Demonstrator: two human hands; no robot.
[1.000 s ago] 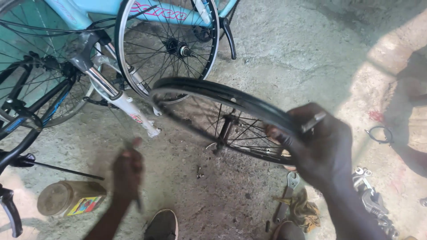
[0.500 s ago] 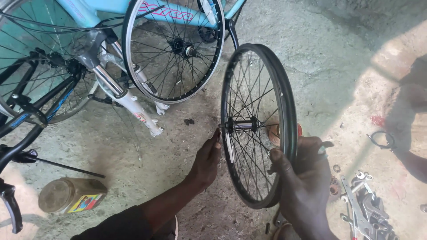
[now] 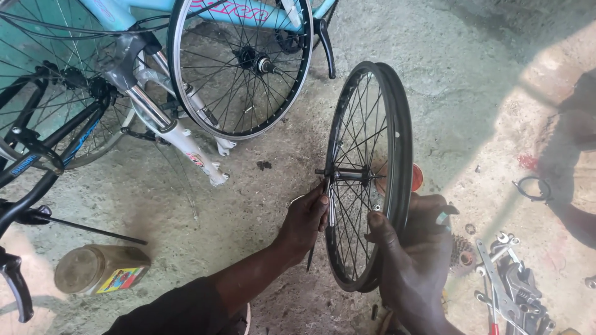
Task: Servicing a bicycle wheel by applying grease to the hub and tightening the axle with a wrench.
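Over the concrete floor (image 3: 472, 87), both hands grip an upright black wheel (image 3: 397, 142): left hand (image 3: 305, 220) pinching its axle (image 3: 338, 175), right hand (image 3: 413, 254) clasping the rim.

One head-worn camera looks steeply down, close over the hands, probably from a crouch.

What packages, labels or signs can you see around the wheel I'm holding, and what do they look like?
Jar: lying on its side on the concrete floor at lower left, brownish with a tan lid, bright multicoloured label.
Frame lettering: pink, on the light blue bicycle frame at the top.
Fork decal: small red mark on the white fork leg.
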